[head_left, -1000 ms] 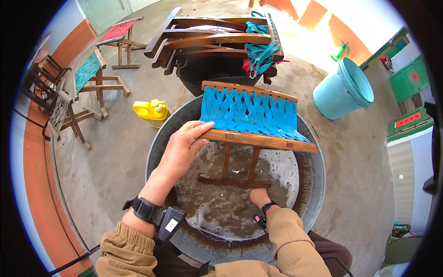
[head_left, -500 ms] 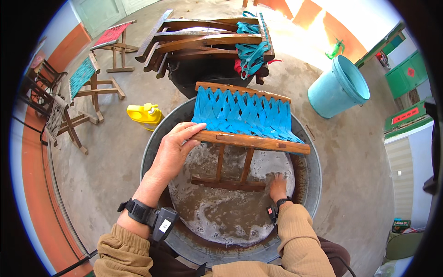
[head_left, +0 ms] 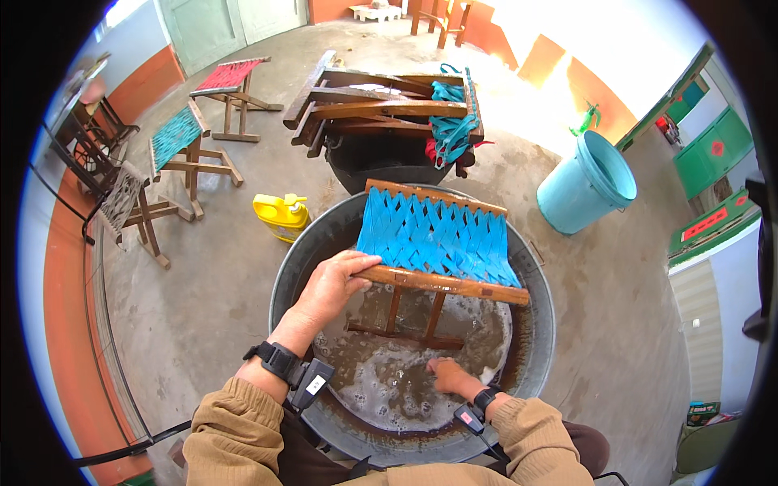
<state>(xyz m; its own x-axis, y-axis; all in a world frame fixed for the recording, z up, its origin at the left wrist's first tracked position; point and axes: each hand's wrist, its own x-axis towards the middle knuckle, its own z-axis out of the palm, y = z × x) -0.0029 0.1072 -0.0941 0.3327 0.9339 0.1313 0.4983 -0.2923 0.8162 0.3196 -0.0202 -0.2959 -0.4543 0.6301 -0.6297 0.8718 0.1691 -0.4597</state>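
Observation:
A wooden folding stool with a woven blue strap seat stands in a round metal tub, its lower bar partly under brown, soapy water. My left hand is closed around the left end of the stool's near top rail, thumb on the near side. Just below the stool's lower bar, my right hand dips into the foamy water. Its fingertips are under the surface, so I cannot see whether they hold anything.
Behind the tub, wooden stool frames are piled over a black tub. A yellow jug stands left of my tub, a light blue bucket to its right. Strap-seated stools stand at the far left.
My right hand has moved left through the water, from beside the stool's lower bar to just in front of it. My left hand keeps its hold on the rail. The whole view has shifted.

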